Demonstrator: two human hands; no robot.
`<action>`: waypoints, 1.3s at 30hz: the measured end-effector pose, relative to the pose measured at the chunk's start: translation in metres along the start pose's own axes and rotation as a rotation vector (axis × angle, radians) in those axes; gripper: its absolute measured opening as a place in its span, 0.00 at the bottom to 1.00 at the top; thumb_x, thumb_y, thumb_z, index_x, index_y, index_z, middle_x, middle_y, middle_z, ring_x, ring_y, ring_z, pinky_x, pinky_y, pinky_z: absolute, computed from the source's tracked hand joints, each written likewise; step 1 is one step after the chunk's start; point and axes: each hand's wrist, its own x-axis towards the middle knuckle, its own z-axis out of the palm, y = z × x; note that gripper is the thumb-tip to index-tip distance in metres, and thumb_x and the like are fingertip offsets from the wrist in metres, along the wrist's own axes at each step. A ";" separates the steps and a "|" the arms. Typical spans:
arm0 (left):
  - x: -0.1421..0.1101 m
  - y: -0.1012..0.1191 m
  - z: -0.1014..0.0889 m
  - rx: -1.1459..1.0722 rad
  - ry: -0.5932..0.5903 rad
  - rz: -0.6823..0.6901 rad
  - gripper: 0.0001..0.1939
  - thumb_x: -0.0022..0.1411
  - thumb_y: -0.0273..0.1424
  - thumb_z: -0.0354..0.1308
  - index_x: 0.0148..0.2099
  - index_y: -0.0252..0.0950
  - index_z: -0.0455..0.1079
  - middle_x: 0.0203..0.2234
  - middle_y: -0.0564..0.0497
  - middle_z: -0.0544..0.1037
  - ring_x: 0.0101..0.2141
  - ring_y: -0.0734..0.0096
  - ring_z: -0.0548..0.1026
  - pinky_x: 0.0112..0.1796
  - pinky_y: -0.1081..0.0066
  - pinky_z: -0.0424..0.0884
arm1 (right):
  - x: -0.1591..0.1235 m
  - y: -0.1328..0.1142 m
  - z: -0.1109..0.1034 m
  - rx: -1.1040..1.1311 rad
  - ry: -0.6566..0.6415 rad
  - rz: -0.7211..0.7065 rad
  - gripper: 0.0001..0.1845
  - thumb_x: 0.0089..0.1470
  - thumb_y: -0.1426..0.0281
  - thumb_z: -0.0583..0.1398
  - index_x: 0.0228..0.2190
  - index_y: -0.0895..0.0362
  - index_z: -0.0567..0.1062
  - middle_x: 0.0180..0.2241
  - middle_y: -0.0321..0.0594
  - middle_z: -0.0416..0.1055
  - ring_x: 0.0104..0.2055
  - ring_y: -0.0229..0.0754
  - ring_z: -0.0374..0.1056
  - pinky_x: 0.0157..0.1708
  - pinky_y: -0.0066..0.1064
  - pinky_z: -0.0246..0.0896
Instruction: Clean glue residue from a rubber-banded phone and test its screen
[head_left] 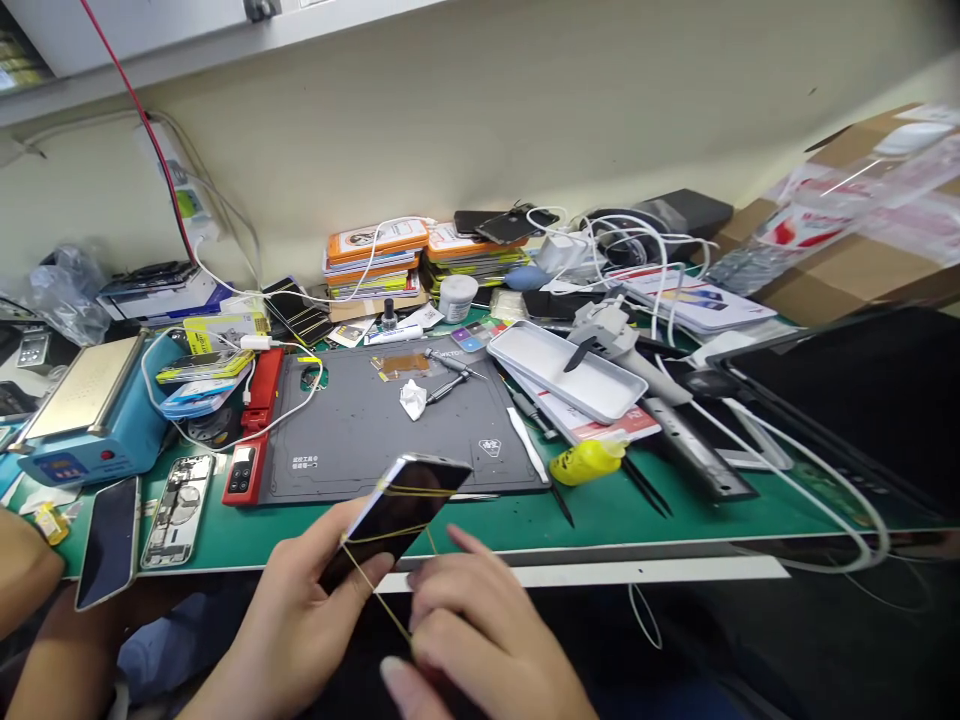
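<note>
A dark smartphone (401,515) is gripped along its lower left side by my left hand (311,590), with the thumb across the screen. Yellow rubber bands (427,490) wrap around the phone's upper part and middle. My right hand (480,620) is just to the right and below, its curled fingers pulling one band (391,615) taut away from the phone. Beyond the phone lies a dark grey work mat (360,430), bearing a crumpled white tissue (412,400) and small screwdrivers (450,388).
To the left stand a blue heating plate machine (90,410), a phone (110,545) and an opened phone body (178,510). A yellow bottle (587,462), tweezers (649,487) and a white tray (566,375) lie right. Another person's arm (67,660) shows at lower left.
</note>
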 end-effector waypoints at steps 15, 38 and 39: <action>-0.003 -0.024 -0.005 0.181 -0.062 0.743 0.36 0.66 0.17 0.60 0.68 0.58 0.67 0.56 0.57 0.81 0.57 0.70 0.80 0.63 0.71 0.77 | 0.036 0.044 -0.045 1.581 0.178 1.001 0.15 0.53 0.65 0.69 0.25 0.60 0.71 0.31 0.33 0.62 0.20 0.24 0.44 0.21 0.19 0.59; -0.007 0.011 0.004 0.962 0.107 0.712 0.25 0.65 0.20 0.50 0.60 0.40 0.71 0.54 0.55 0.83 0.45 0.67 0.86 0.42 0.70 0.86 | 0.023 0.001 -0.008 -0.011 0.153 -0.092 0.12 0.61 0.85 0.61 0.43 0.62 0.80 0.41 0.44 0.77 0.39 0.35 0.79 0.46 0.18 0.76; -0.006 0.012 0.002 0.883 0.065 0.646 0.24 0.66 0.21 0.52 0.61 0.42 0.71 0.54 0.56 0.83 0.46 0.69 0.86 0.43 0.73 0.85 | 0.019 -0.001 -0.001 0.017 0.191 -0.089 0.13 0.61 0.85 0.61 0.44 0.62 0.79 0.41 0.43 0.76 0.40 0.35 0.79 0.46 0.18 0.75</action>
